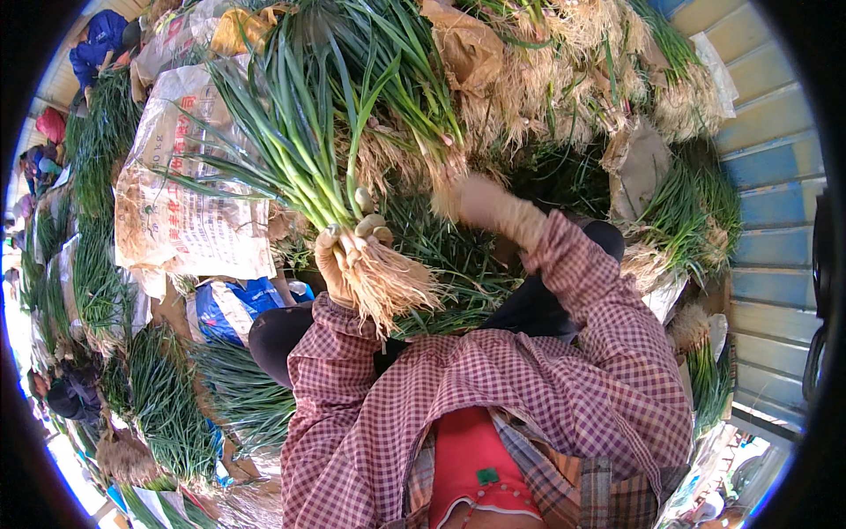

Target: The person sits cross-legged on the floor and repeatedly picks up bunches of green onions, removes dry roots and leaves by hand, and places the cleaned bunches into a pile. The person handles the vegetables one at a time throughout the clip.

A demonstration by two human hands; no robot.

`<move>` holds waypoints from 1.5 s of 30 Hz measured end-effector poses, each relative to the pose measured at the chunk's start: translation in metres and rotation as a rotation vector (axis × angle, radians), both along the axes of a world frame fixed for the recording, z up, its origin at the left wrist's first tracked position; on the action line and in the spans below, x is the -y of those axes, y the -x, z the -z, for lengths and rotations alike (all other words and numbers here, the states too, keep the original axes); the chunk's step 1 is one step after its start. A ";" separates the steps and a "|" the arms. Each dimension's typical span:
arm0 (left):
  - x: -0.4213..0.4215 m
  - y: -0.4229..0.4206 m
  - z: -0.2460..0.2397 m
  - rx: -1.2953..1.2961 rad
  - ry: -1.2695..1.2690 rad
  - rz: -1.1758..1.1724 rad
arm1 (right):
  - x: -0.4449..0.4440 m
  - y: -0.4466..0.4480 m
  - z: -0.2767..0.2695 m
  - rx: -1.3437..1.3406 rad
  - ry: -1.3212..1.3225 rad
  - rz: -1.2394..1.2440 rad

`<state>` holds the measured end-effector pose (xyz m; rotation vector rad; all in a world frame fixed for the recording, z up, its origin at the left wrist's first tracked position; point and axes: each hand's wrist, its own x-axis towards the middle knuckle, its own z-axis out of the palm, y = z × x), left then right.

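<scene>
My left hand (345, 254), in a soiled pale glove, grips a bunch of green onions (317, 178) near the base of the stalks. Its pale, stringy roots (390, 284) hang towards me, and the green leaves fan out to the upper left. My right hand (486, 202), also gloved, is blurred, to the right of the bunch and beside the roots of a pile of green onions (439, 142). Whether its fingers hold anything cannot be made out. Loose green leaves (456, 264) lie between and below my hands.
A printed woven sack (192, 178) lies at the left, with a blue and white bag (238, 307) below it. Rooted onions are heaped at the top (529, 99) and right. More onion piles (165, 397) and several people stretch along the left. A panelled wall (770, 225) stands at the right.
</scene>
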<state>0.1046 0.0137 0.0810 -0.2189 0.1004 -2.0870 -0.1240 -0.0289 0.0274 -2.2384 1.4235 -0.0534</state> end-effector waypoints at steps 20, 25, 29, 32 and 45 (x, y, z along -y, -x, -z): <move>0.025 0.002 0.027 0.532 0.111 -0.011 | -0.185 0.289 -0.186 1.231 0.791 1.030; 0.022 -0.001 0.020 0.402 0.125 0.025 | -0.265 0.365 -0.113 1.054 0.919 1.538; 0.020 0.008 0.012 0.156 0.128 0.090 | -0.268 0.355 -0.044 -0.216 0.277 1.678; 0.015 0.016 0.015 0.199 0.102 0.051 | -0.231 0.368 0.014 -0.454 0.734 1.200; 0.004 0.031 0.024 0.624 0.046 -0.003 | 0.022 0.026 0.016 0.169 -0.064 0.650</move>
